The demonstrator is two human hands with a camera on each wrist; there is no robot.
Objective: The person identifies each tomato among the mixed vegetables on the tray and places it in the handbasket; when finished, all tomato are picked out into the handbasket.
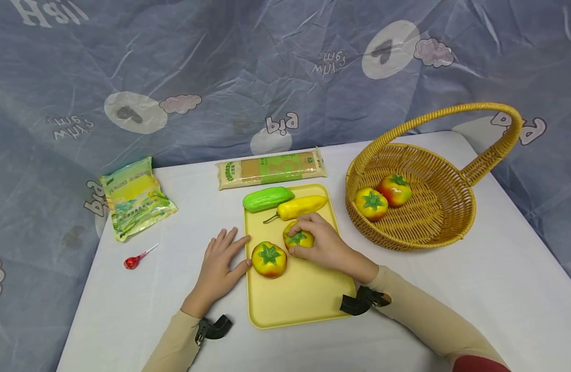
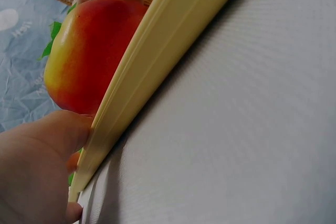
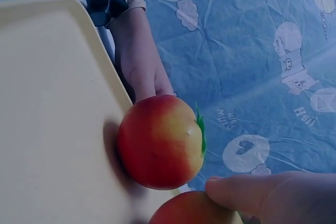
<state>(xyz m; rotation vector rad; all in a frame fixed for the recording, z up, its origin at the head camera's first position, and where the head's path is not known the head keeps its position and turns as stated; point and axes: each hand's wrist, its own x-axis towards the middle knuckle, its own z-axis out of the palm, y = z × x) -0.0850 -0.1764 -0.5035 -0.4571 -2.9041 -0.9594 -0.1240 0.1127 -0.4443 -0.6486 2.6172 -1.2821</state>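
On the yellow tray [image 1: 294,310], a red-and-yellow tomato [image 1: 269,260] with a green leafy top sits left of a second tomato [image 1: 296,238]. My right hand [image 1: 324,245] grips this second one between thumb and fingers, its top partly hidden by them. My left hand [image 1: 222,266] lies with fingers spread at the tray's left edge, its thumb against the rim in the left wrist view. Behind the tomatoes lie a green cucumber-like vegetable [image 1: 268,199] and a yellow pepper [image 1: 304,206] with a stem.
To the right stands a wicker basket [image 1: 452,227] with a tall handle, holding two tomatoes [image 1: 394,190]. A noodle packet [image 1: 272,169] lies behind the tray. At the left are a yellow-green bag [image 1: 136,199] and a red lollipop [image 1: 133,262]. A printed cloth hangs behind the table.
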